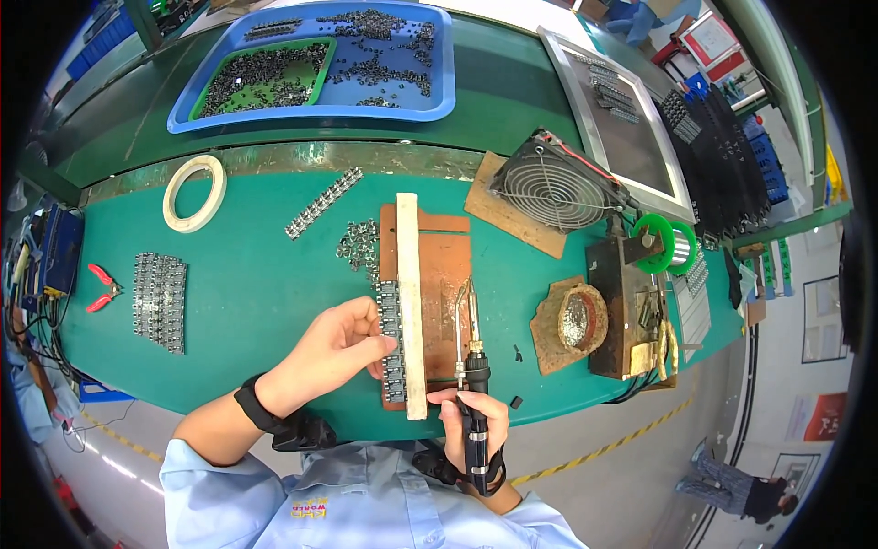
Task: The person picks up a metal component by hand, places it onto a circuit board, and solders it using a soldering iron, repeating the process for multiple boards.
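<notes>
My left hand [334,352] is closed at the edge of a strip of small dark components [390,316], its thumb and fingers pinching it. That strip lies along a long pale bar [408,274], which rests on a reddish-brown board [444,334]. In my right hand [494,421] is a soldering iron [476,375] with a thin metal tube beside its tip, which points away from me over the board. My right fingertips are close to the bar's near end. Beyond the left hand lie a heap of small metal parts [358,245] and another component strip [324,203].
On the left are red-handled cutters [105,288], grouped strips [159,302] and a tape roll [195,193]. Right stand a fan [555,188], a round container [583,320] and a green solder spool [663,243]. A blue tray [434,91] of small parts sits behind.
</notes>
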Tool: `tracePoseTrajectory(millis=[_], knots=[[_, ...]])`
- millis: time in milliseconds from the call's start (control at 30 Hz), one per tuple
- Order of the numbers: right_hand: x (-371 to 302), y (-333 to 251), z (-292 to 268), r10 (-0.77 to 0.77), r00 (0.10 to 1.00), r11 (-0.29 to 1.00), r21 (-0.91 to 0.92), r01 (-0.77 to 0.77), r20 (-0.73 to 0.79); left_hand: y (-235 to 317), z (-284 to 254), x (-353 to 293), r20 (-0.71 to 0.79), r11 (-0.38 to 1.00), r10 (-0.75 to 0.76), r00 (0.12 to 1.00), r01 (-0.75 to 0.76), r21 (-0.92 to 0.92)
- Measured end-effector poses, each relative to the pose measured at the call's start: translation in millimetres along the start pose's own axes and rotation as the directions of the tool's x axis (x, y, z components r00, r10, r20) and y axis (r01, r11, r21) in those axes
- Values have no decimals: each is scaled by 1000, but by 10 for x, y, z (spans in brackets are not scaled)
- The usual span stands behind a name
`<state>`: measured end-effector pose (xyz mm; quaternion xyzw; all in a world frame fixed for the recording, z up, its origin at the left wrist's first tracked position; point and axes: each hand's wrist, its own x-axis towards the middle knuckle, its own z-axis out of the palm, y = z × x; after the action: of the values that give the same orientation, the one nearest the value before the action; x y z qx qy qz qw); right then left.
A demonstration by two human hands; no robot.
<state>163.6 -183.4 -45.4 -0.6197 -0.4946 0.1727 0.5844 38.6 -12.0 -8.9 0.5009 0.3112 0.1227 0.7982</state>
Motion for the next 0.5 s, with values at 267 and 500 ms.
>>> tracePoseTrajectory(millis=[267,500], knots=[[7,13,6,4,1000,1000,-1,-4,0,-35,34,51,8,1000,6,1000,-6,-21],[-3,24,13,0,1000,1000,16,0,-3,-84,33,46,24,1000,-7,1000,7,5]])
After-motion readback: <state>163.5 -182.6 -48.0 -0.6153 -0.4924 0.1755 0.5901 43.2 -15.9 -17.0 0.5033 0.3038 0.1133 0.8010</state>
